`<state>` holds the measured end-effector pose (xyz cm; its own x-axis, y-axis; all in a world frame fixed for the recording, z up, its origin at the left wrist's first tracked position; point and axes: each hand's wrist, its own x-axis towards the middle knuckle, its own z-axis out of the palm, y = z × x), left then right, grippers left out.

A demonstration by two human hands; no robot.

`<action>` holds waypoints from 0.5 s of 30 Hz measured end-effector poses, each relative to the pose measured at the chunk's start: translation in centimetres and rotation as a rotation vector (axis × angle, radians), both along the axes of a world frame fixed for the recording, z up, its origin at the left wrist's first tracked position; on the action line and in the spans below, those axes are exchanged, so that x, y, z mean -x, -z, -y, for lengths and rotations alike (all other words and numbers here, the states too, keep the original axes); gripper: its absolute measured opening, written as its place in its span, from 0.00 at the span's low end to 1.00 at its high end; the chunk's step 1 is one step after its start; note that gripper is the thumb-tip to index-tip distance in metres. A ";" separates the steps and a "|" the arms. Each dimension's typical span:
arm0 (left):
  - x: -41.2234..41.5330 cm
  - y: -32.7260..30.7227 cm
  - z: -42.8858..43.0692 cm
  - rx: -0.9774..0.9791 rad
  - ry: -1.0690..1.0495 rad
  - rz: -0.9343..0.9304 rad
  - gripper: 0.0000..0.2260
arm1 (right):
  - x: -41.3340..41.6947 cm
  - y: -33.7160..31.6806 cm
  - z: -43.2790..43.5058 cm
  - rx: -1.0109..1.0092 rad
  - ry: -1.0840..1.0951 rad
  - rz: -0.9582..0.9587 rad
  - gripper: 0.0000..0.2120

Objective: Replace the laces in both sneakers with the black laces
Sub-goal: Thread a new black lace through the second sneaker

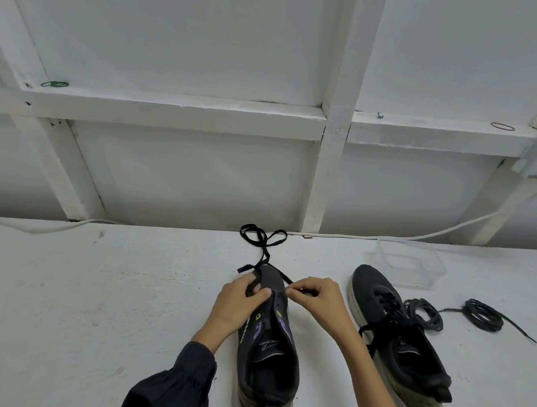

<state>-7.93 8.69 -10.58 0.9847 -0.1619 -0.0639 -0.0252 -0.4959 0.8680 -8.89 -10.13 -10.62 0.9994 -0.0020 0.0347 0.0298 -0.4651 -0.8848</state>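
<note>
Left hand [240, 300]: I see it reach forward, fingers curled over the toe of the sneaker [268, 357], pinching the black lace [262, 239].
Right hand [316, 298]: bent inward, thumb and forefinger pinching the same lace.
Lace: trails ahead in loops on the table [93, 286].
Second sneaker [398, 338]: just right, apart.

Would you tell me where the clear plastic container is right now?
In the head view, the clear container stands right of centre on the table, just beyond the toe of the right-hand sneaker.
</note>
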 end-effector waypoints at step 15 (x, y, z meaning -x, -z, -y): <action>0.4 0.9 0.4 -0.046 -0.031 0.041 0.04 | -0.1 0.8 -0.4 -0.043 0.016 -0.050 0.03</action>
